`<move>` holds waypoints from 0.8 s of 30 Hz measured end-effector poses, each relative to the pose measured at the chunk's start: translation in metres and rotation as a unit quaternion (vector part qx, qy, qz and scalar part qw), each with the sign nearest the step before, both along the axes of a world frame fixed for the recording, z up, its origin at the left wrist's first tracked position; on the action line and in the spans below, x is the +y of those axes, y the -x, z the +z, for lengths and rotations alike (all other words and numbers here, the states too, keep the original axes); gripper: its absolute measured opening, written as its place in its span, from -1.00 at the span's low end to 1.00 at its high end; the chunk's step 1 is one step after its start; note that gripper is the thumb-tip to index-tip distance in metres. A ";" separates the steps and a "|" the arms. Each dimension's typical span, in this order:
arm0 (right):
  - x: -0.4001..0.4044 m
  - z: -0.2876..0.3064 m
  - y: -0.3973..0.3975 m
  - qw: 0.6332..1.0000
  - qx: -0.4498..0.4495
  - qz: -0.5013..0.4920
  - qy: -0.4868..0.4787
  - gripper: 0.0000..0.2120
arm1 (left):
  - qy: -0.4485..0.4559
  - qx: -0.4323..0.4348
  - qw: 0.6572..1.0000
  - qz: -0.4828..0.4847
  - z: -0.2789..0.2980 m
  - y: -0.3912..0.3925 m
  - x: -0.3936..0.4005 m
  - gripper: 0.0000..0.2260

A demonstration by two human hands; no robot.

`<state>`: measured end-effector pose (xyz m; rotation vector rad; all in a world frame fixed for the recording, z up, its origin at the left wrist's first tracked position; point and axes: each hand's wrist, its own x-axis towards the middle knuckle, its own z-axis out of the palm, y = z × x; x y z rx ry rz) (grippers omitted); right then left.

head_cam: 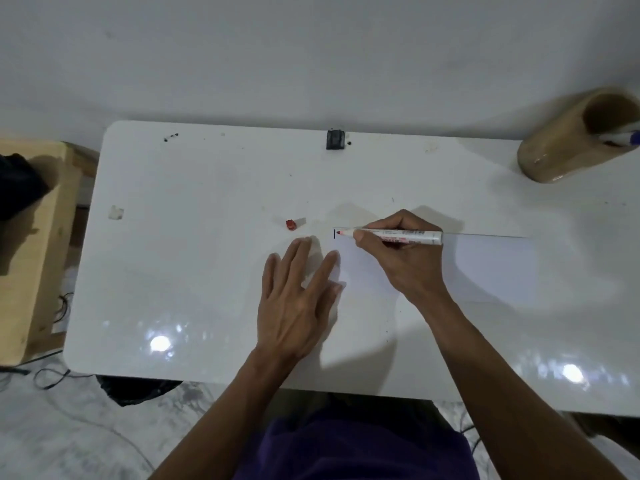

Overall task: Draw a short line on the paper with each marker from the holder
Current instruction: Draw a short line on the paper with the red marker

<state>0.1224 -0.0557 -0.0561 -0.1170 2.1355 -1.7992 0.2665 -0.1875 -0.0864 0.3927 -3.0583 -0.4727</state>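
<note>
My right hand [401,258] is clamped on the red marker [391,234], fingers wrapped around the front of the barrel. It lies nearly flat and points left, with its red tip at the paper's top-left corner, just beside a short dark line [334,234] already drawn there. The barrel is white with red and black print, too blurred to read, so I can't give a brand.

My left hand [294,299] is flat and empty, fingers spread; its thumb and index finger rest on the left edge of the paper [485,268], the rest on the table [194,258].

The red cap [291,224] lies on the table, up and left of the left hand, apart from the paper.

The holder [568,140], a tan cylinder, stands at the far right of the table, well apart from the paper. One marker with a blue end [623,138] sticks out of it. Its label is unreadable.

A small black block [335,139] sits at the far edge of the table. No legible writing anywhere.
</note>
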 end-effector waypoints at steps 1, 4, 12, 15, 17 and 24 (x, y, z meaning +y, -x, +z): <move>0.000 -0.004 0.000 1.000 -0.003 -0.003 -0.002 -0.85 | 0.006 0.004 1.000 -0.001 -0.001 0.000 0.000 -0.58; -0.001 -0.011 0.000 1.000 -0.008 -0.014 -0.004 -0.85 | 0.022 0.023 1.000 0.004 -0.005 -0.001 0.002 -0.59; -0.001 -0.017 0.000 0.999 0.013 -0.008 -0.036 -0.84 | 0.034 0.056 0.998 0.011 -0.010 -0.002 0.003 -0.58; -0.002 -0.017 0.001 0.999 0.019 -0.004 -0.043 -0.84 | 0.034 0.059 0.998 0.012 -0.011 -0.001 0.003 -0.58; -0.002 -0.017 0.001 0.999 0.023 -0.002 -0.048 -0.84 | 0.034 0.060 0.998 0.013 -0.011 -0.001 0.003 -0.58; -0.003 -0.016 0.001 0.998 0.019 0.006 -0.059 -0.84 | 0.034 0.067 0.997 0.016 -0.010 -0.001 0.003 -0.57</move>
